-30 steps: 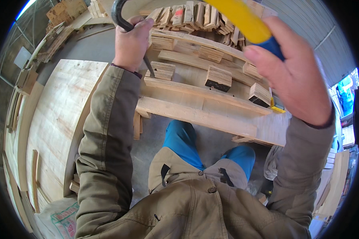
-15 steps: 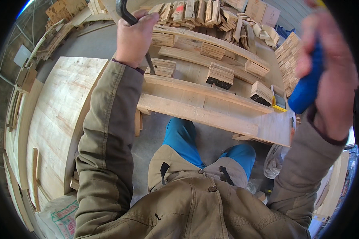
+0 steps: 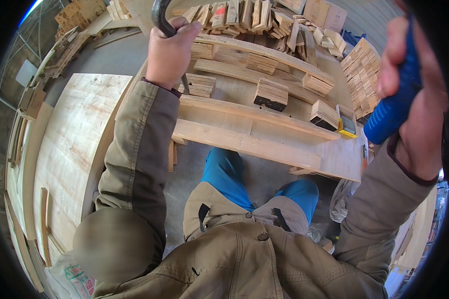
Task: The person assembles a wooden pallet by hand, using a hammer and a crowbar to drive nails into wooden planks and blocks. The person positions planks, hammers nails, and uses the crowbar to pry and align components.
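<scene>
My left hand (image 3: 168, 57) is wrapped round a dark metal pry bar (image 3: 161, 16) with a curved upper end. The bar's lower tip stands at a light wooden block (image 3: 203, 86) among the boards on the bench. High at the right, my right hand (image 3: 426, 114) grips a tool with a blue ribbed handle (image 3: 395, 107); its head is out of sight. Below the bar, a long board (image 3: 259, 118) runs across the bench. More wooden blocks with dark ends, such as one block (image 3: 271, 94), sit between the long boards.
A small box with a yellow side (image 3: 347, 128) stands by the right block. Stacked wood pieces (image 3: 356, 74) and a heap of offcuts (image 3: 249, 15) lie beyond. To my left is a large plywood sheet (image 3: 80, 129). A round blurred patch covers part of my left sleeve.
My right hand and the blue-handled tool are slightly lower and less smeared by motion. The left hand keeps hold of the pry bar, and the view has shifted a little.
</scene>
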{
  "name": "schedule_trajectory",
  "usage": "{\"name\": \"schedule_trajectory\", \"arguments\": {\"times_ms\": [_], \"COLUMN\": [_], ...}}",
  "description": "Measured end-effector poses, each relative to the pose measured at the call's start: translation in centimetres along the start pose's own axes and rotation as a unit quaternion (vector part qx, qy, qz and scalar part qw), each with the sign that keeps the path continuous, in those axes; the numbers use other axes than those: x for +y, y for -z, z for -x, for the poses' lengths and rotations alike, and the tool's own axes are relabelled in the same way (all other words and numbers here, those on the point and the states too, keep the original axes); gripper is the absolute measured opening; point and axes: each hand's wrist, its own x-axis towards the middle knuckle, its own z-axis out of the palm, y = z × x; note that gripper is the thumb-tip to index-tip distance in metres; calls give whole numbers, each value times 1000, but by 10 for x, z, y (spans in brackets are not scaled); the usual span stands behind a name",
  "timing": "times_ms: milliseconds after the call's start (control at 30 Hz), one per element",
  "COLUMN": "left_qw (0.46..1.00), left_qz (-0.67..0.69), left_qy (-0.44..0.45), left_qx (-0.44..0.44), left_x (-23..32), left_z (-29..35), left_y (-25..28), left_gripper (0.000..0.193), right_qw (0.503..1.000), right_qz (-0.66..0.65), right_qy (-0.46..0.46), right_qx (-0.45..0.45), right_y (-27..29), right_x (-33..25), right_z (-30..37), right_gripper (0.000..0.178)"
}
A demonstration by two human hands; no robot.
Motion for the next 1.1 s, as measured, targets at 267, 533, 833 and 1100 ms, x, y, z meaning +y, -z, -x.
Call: {"name": "schedule_trajectory", "arguments": {"times_ms": [267, 533, 833, 1100], "left_qw": [1000, 997, 1000, 996], "left_qz": [-16, 9, -4, 62], "left_qy": [12, 73, -1, 60], "left_qx": [6, -8, -10, 16], "left_x": [4, 0, 0, 8], "left_z": [4, 11, 6, 14], "left_y": [-1, -8, 0, 3], "left_gripper": [33, 32, 37, 33], "right_qw": [991, 992, 997, 982], "right_qz": [110, 92, 50, 166], "right_qy": [48, -4, -39, -70], "right_qx": [-60, -83, 49, -51], "right_y": [-38, -36, -16, -29], "right_x": [39, 30, 14, 31], "right_z": [27, 33, 31, 50], "right_gripper": [32, 44, 44, 42]}}
